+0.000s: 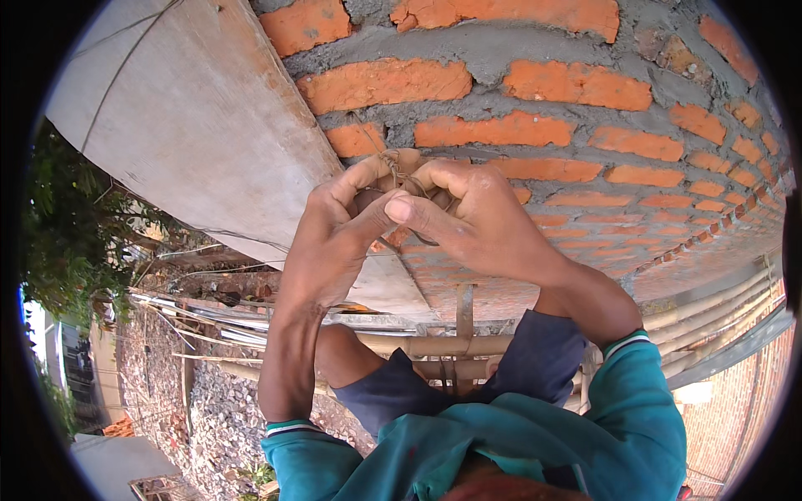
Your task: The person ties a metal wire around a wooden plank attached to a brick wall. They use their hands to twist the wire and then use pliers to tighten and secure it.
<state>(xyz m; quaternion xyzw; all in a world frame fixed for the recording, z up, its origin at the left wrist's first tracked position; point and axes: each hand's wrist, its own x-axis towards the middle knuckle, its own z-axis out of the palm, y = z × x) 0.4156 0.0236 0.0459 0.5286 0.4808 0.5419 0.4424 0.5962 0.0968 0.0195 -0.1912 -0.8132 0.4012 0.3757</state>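
Note:
Both hands meet in front of the brick wall [468,129], beside the edge of a pale flat panel [217,117]. Between the fingertips is a thin brownish cord [391,164], knotted or twisted, with a loose strand running up toward the wall; whether it is string or wire I cannot tell. My left hand [327,238] is closed, its thumb and fingers pinching the cord. My right hand [493,219] is also closed on it, thumb tip touching the left thumb. Dark curved loops show under the right fingers, partly hidden.
Bamboo poles [443,345] run crosswise below my knees, with more poles [718,313] at the right. Broken rubble [221,422] covers the ground far below on the left. Green foliage [71,213] and loose wires hang at the left.

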